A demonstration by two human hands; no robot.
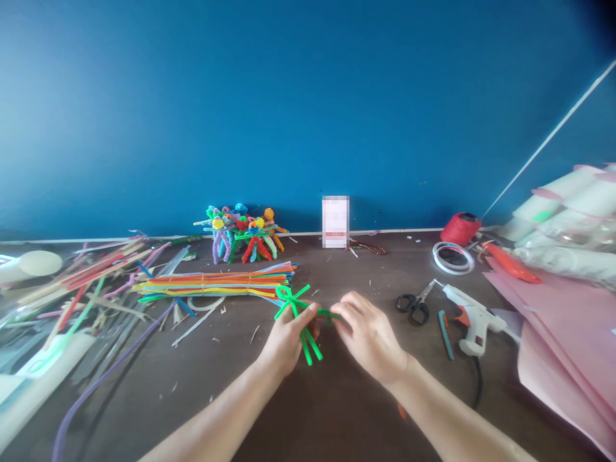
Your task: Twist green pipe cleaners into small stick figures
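forearms (216, 410) nearest; left fingers (307, 316) gripping green pipe-cleaner figure (314, 345), right fingers (342, 328) pinching its strand (325, 312); scissors (418, 307) well apart, tabletop (385, 279) between.

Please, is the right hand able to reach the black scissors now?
Probably yes: only bare tabletop separates the right hand from the scissors, though its fingers would likely first release the green stem.

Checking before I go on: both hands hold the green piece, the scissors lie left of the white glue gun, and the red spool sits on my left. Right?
No: the red spool sits on your right, as the head view shows. The left hand and right hand hold the green piece, and the scissors lie left of the white glue gun.
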